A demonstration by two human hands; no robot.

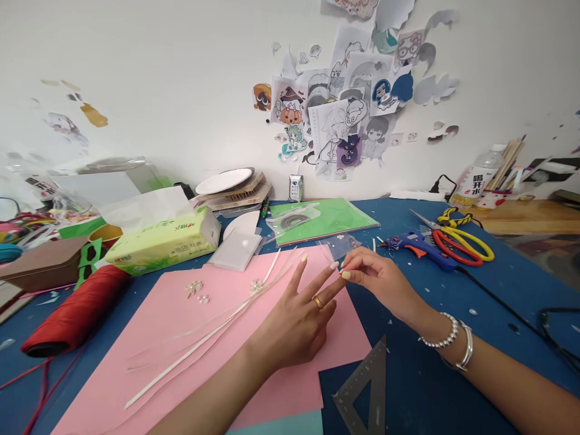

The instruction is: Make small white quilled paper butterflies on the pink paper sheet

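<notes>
My left hand (301,320), with a gold ring on one finger, is held palm down above the pink paper (149,314), its fingers spread. My right hand (387,284) pinches at the tip of one of those fingers; whatever is between its fingertips is too small to make out. Thin white ribbon strips (176,365) run across the paper to the left of my left hand. A flower-like beaded ornament (256,286) lies beside the strips. Farther left are another pearly ornament (194,289) and a few small beads (203,299).
Right of my hands lie a blue glue gun (421,249), red-handled scissors (455,249) and yellow-handled pliers (466,235). A triangle ruler (378,386) is in front. Left are a red thread spool (77,311) and a tissue pack (163,241). Green sheets (335,217) lie behind.
</notes>
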